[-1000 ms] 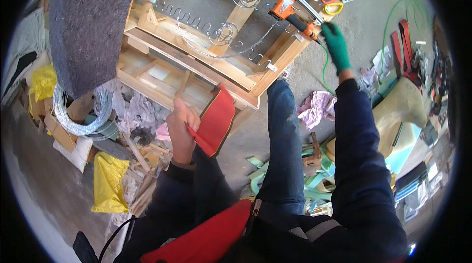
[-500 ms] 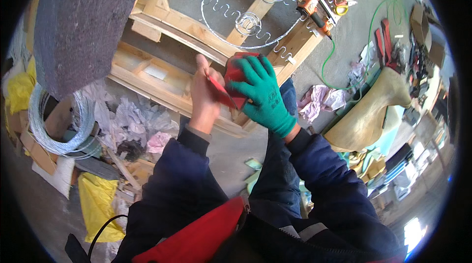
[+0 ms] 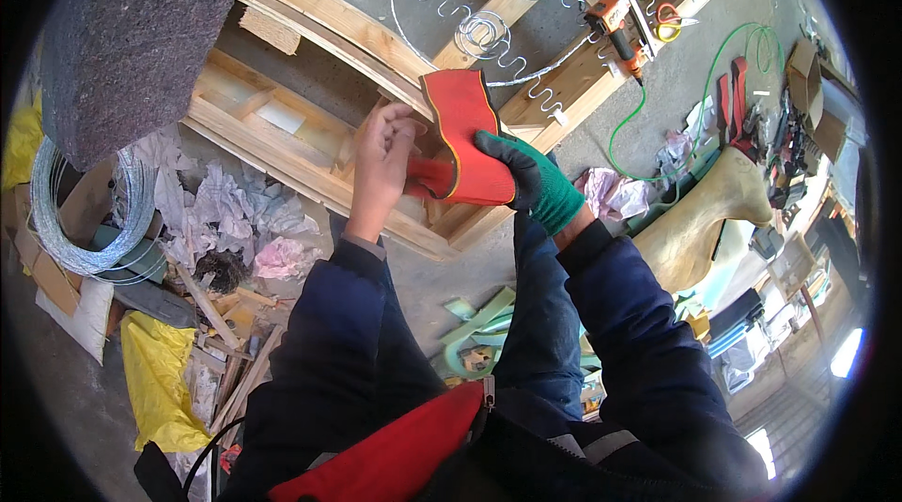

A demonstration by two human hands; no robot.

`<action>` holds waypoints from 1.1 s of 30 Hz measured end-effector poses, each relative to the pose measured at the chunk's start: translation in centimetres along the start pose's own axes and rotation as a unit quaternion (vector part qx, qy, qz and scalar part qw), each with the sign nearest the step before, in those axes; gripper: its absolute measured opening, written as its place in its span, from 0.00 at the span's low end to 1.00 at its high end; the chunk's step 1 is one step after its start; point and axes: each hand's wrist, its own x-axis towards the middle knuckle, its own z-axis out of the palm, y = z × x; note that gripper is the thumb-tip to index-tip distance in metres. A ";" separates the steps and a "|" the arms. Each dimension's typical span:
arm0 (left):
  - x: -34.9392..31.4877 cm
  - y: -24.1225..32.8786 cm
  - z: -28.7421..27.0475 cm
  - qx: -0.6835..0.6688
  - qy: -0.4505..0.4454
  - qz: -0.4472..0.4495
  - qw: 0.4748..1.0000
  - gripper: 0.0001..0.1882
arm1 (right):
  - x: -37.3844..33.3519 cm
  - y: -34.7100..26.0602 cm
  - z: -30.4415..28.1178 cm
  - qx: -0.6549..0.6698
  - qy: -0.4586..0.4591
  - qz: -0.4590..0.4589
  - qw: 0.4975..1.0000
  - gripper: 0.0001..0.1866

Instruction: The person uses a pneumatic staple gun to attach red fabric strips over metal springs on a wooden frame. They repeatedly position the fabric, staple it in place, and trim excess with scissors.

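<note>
A wide red webbing strap [image 3: 473,138] with dark and yellow edging hangs folded between my hands, above the wooden frame. My right hand [image 3: 537,185], in a green glove with a dark palm, grips its right side, thumb lying over the front. My bare left hand [image 3: 382,159] is closed at the other side, where a folded-back part of the strap meets the palm. Its fingers are curled and the exact grip is partly hidden. Behind the strap stands the pale wooden frame [image 3: 362,28], fitted with zigzag and coil springs [image 3: 482,35].
An orange staple gun [image 3: 615,23] on a green hose lies on the frame's right rail, beside yellow-and-red-handled scissors [image 3: 668,23]. Dark grey fabric [image 3: 132,42] hangs at upper left, above a wire coil [image 3: 56,230]. Crumpled paper, yellow sacking [image 3: 162,385] and foam scraps litter the floor.
The strap has opened out from a bunched fold into a broad, upright face. My right hand has turned and moved slightly right; the left fingers have curled in.
</note>
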 end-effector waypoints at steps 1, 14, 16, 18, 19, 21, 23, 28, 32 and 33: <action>0.0 -0.7 -0.1 0.047 0.001 0.000 0.999 0.15 | 0.2 0.2 -1.0 0.040 -0.015 -0.003 0.999 0.22; 13.3 0.7 -0.2 0.527 0.029 0.343 0.777 0.27 | 9.1 -3.2 -7.7 -0.268 -0.071 -0.215 0.936 0.34; 14.2 0.3 -0.1 0.523 -0.011 0.402 0.751 0.26 | 10.0 -2.8 -8.5 -0.238 -0.083 -0.197 0.947 0.31; 15.5 -0.2 -0.2 0.555 -0.127 0.336 0.750 0.23 | 10.7 -2.4 -8.9 -0.270 -0.056 -0.179 0.944 0.30; 16.2 -0.5 -0.3 0.578 -0.181 0.292 0.740 0.23 | 11.0 -2.3 -8.8 -0.292 -0.018 -0.152 0.944 0.29; 17.5 -1.3 0.1 0.594 -0.162 0.319 0.721 0.19 | 11.4 -2.3 -8.2 -0.171 -0.061 -0.146 0.973 0.28; 19.1 -1.5 0.2 0.641 -0.190 0.275 0.691 0.18 | 11.7 -2.5 -7.2 0.183 -0.036 -0.003 0.982 0.29; 21.6 -1.0 1.1 0.690 -0.292 0.135 0.648 0.13 | 10.4 -1.6 -7.0 0.155 -0.097 -0.064 0.981 0.31; 21.6 -0.3 1.6 0.674 -0.314 0.088 0.663 0.20 | 10.9 -1.1 -9.7 0.160 -0.062 -0.071 0.983 0.31; 21.5 -0.1 1.6 0.672 -0.316 0.093 0.663 0.20 | 11.5 -1.1 -10.3 0.153 -0.084 -0.056 0.983 0.31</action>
